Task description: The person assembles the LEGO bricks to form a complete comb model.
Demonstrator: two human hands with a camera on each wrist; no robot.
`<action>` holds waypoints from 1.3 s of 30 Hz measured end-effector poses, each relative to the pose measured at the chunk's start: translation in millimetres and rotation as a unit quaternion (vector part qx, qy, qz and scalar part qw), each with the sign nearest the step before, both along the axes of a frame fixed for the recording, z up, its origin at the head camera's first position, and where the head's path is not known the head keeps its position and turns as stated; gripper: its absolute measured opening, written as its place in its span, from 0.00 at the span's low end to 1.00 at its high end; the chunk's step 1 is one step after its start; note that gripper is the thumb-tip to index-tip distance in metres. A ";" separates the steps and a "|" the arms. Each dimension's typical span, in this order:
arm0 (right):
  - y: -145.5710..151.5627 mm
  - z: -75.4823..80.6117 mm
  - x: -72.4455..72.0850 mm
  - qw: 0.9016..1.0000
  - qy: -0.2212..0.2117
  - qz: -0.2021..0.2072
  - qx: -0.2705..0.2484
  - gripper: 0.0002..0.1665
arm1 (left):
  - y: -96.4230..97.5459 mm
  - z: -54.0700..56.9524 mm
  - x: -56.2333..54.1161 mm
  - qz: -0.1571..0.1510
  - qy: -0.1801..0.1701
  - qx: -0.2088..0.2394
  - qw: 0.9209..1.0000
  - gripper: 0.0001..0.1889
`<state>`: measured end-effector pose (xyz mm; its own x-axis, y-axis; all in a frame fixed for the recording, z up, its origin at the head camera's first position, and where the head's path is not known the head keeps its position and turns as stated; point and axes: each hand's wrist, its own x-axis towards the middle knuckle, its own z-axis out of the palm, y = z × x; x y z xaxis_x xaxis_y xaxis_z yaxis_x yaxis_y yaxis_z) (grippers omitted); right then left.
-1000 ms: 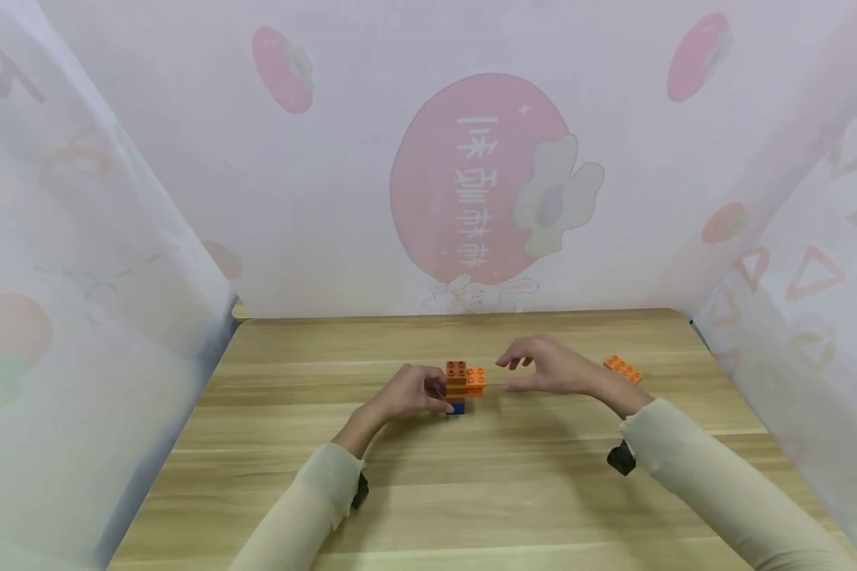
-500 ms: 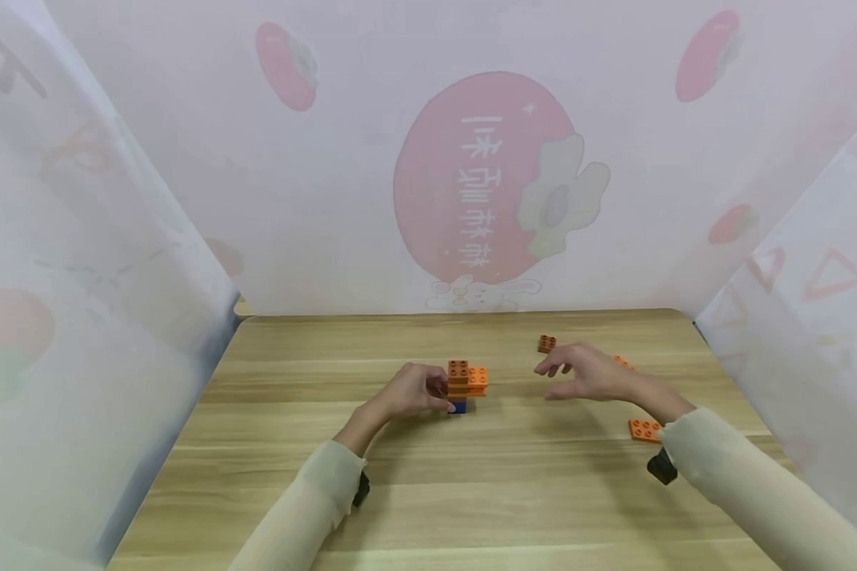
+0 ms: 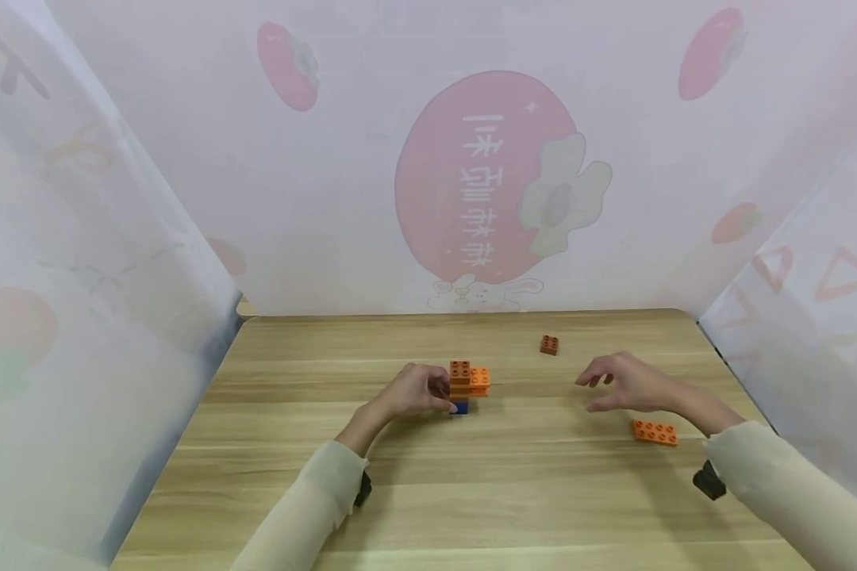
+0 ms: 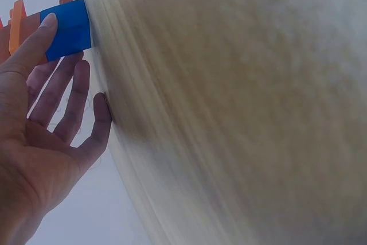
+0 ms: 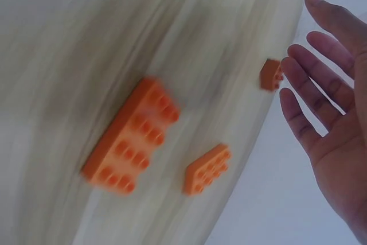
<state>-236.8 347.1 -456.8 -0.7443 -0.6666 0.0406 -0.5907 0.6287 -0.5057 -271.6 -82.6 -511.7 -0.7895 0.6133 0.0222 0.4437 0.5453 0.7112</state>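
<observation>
Left hand (image 3: 410,391) pinches blue-brown-orange plastic-brick stack (image 3: 460,379); loose-fingered right hand (image 3: 630,384) hovers beside oblong orange plastic brick (image 3: 655,432), toward desk's (image 3: 500,500) right edge.

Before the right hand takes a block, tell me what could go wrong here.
The left hand pinches the stack low, by its blue block, while orange pieces jut out to one side; pressing there might tip it. The right hand may also bump the farther orange brick, hidden in the head view.
</observation>
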 end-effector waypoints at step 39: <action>92.5 -47.3 47.8 0.997 0.072 -0.039 -0.017 0.28 | -0.7 -2.8 -3.2 -0.002 -0.008 0.001 1.000 0.13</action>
